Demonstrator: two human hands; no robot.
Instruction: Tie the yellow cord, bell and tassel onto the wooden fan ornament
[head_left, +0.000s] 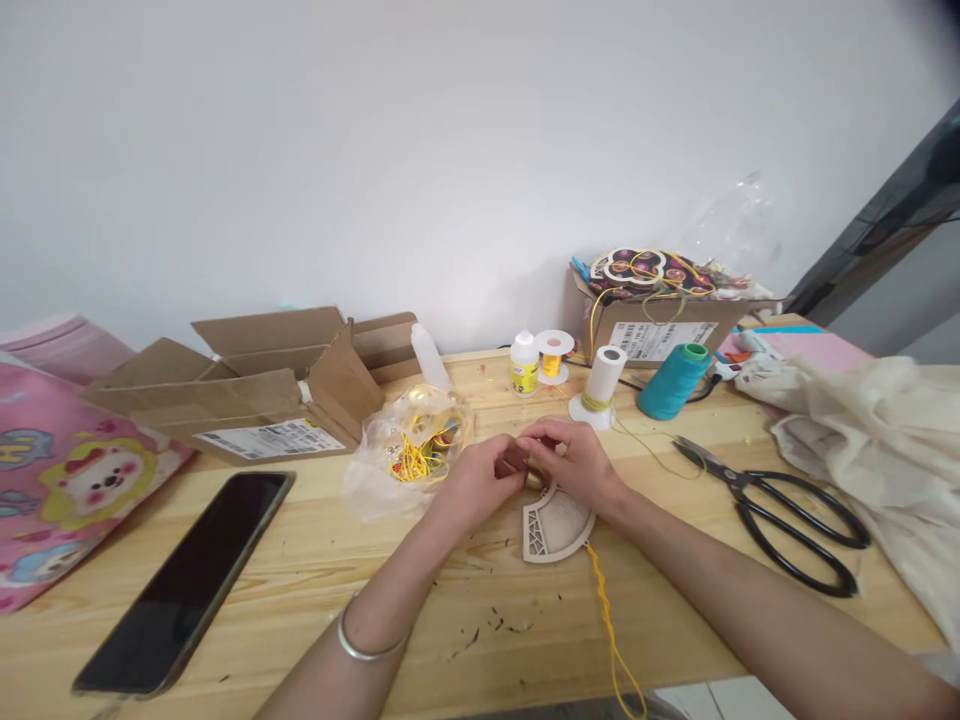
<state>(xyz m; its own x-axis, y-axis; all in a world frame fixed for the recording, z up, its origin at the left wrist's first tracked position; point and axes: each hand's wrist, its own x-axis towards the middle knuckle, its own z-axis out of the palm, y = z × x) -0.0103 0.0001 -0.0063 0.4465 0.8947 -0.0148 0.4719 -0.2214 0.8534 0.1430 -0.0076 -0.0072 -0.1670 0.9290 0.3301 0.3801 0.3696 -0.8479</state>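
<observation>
Evidently, the left hand (480, 480) and right hand (576, 465) meet, bunched together; whether they grip anything I cannot tell. Just below both lies the fan-shaped wooden piece (568, 530), its yellow cord (602, 590) trailing.

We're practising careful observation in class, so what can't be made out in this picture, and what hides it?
All in the head view:
- What the fingertips of the left hand and right hand hold: hidden by the fingers.
- Upper part of the fan-shaped piece: covered by the hands.
- Inside of the left cardboard box: hidden by its walls and flaps.
- Fine print on the bottle: too small.
- Rest of the pink printed item: cut off by the left edge.
</observation>
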